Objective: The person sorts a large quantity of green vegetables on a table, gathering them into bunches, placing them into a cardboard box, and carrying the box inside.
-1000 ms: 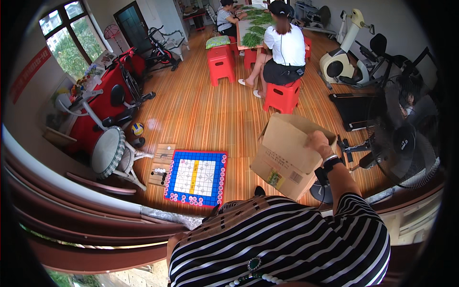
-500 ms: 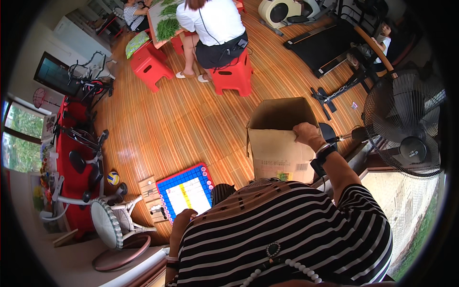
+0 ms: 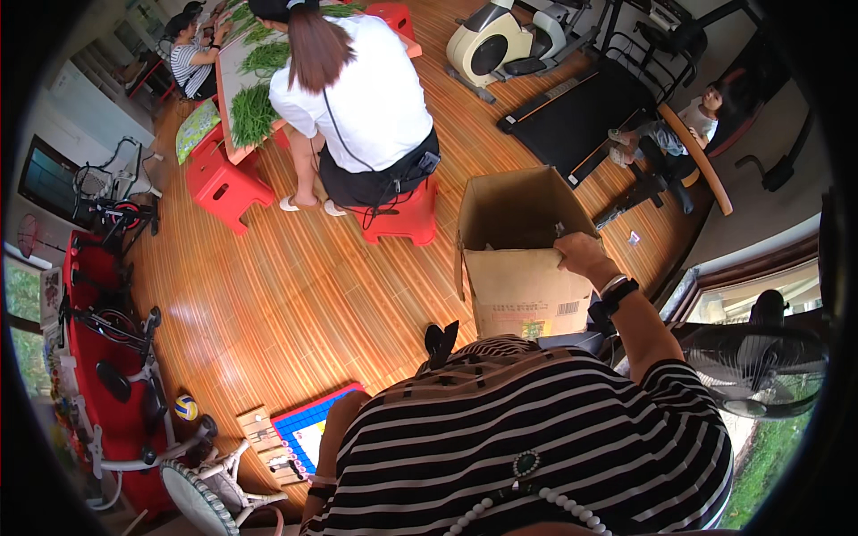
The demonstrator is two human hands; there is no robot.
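My right hand (image 3: 585,255) grips the near top rim of a tall open cardboard box (image 3: 514,284), its fingers folded over the edge. The box stands before me with its flaps up, and its inside is dark, with a few small pale bits visible. Down at my left side is my left hand (image 3: 344,413), mostly behind my striped shirt, its fingers hidden. Beyond it on the floor lies a blue grid board (image 3: 308,418) with a red border and a white middle, partly covered by my body.
Ahead, a person in white sits on a red stool (image 3: 411,214) at a table (image 3: 232,80) with green stalks. A treadmill (image 3: 581,116) and a seated child are at right, near a fan (image 3: 755,362). A drum-shaped stool (image 3: 201,500), a ball (image 3: 186,407) and exercise bikes line the left.
My view has shifted forward and the people ahead look nearer. My right hand stays on the box rim. The grid board has slid lower in view, more of it behind my body.
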